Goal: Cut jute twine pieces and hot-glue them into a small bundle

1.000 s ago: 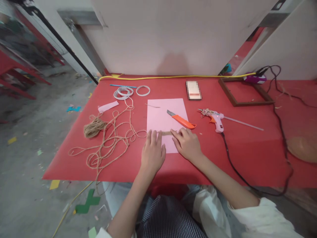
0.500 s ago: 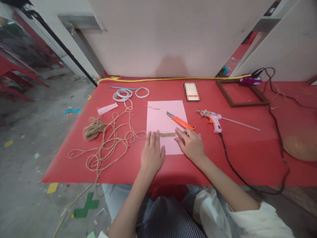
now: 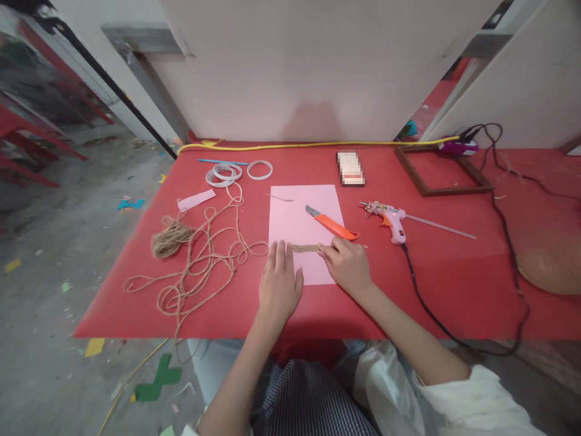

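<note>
A pink sheet of paper [image 3: 297,212] lies on the red table [image 3: 408,290]. Across its lower part runs a short flat band of jute twine [image 3: 305,247]. My left hand [image 3: 280,281] lies flat on the paper's left edge, fingers stretched out over the band's left end. My right hand [image 3: 347,264] rests at the band's right end with its fingertips pressed down on it. An orange utility knife [image 3: 332,223] lies on the paper just above my right hand.
A loose tangle of jute twine [image 3: 195,254] spreads to the left. White tape rings [image 3: 226,172] sit at the back left. A pink glue gun [image 3: 391,219] with a black cord lies to the right, a brown frame [image 3: 442,169] behind it. A yellow cable runs along the wall.
My right hand slid right along the twine band, then came back a little to the left and curled its fingers. My left hand has stayed put.
</note>
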### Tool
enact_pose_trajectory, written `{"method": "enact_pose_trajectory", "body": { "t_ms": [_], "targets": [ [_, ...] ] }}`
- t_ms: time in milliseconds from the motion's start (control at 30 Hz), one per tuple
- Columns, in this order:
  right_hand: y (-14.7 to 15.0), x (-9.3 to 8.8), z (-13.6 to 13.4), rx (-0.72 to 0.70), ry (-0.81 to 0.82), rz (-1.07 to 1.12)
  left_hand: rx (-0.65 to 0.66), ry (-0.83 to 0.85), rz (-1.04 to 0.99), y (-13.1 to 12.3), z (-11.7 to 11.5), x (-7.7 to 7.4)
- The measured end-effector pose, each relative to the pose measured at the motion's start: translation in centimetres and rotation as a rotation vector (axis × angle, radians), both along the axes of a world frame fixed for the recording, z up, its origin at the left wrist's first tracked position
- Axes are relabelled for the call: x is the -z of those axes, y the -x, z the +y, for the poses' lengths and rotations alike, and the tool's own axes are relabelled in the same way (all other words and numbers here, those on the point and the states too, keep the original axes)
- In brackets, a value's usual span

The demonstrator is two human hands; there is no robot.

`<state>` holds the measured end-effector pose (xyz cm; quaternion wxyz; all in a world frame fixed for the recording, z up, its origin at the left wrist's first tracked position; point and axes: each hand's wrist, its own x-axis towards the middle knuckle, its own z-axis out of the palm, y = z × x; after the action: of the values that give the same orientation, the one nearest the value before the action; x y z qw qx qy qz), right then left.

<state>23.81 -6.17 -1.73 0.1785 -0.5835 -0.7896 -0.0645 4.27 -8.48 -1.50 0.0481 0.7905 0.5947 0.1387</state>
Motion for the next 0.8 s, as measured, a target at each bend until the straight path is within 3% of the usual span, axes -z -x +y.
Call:
{"method": "enact_pose_trajectory", "body": {
  "t_ms": [200,333,567,800],
  "targets": [
    [-0.9,-0.1,-0.3,-0.027,-0.062,0.141,-0.096,-0.039,-0.062,0.4,-0.2,0.6],
    [-1.1,-0.4,-0.6,-0.026,-0.093,0.184,-0.081,-0.044,-0.056,0.3,-0.4,0.0],
    [-0.2,-1.0,-0.4,-0.095,0.068,0.058,-0.072,0.034,0.059,-0.2,-0.6,-1.9],
    [-0.4,-1.1,-0.9,-0.066,0.141,0.046,-0.06,0.013,0.078,-0.2,-0.7,-1.7]
  ]
}}
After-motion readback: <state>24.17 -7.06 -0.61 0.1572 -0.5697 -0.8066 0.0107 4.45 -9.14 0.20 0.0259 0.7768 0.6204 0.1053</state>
